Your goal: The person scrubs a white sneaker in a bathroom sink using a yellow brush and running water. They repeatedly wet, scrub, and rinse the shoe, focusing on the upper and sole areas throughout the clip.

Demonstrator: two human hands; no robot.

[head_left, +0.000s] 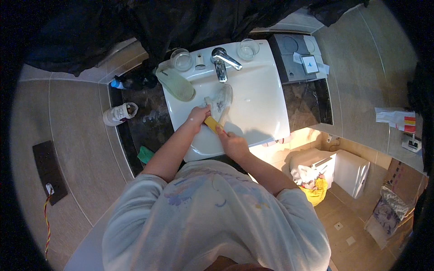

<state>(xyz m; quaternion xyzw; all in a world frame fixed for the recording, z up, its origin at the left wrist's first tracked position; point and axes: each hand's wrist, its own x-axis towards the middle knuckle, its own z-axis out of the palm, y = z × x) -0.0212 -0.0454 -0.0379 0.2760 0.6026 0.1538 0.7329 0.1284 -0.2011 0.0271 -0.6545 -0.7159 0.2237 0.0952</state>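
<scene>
Slipper [221,100] held by left hand [198,116]; right hand [233,143] grips yellow brush [211,123].

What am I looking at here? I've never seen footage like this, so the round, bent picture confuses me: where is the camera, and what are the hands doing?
There is no machine here. A person wears a wide fisheye camera on the head, looking straight down, so straight edges bend near the rim and the person's own pale shirt fills the bottom. Both forearms reach up into a white sink. The left hand grips a pale slipper lying in the basin, and the right hand holds a yellow brush against it. A second, greenish slipper rests on the sink's left edge. Behind it stand two clear glasses on either side of a chrome tap. A white shoe lies on the floor to the left.
</scene>
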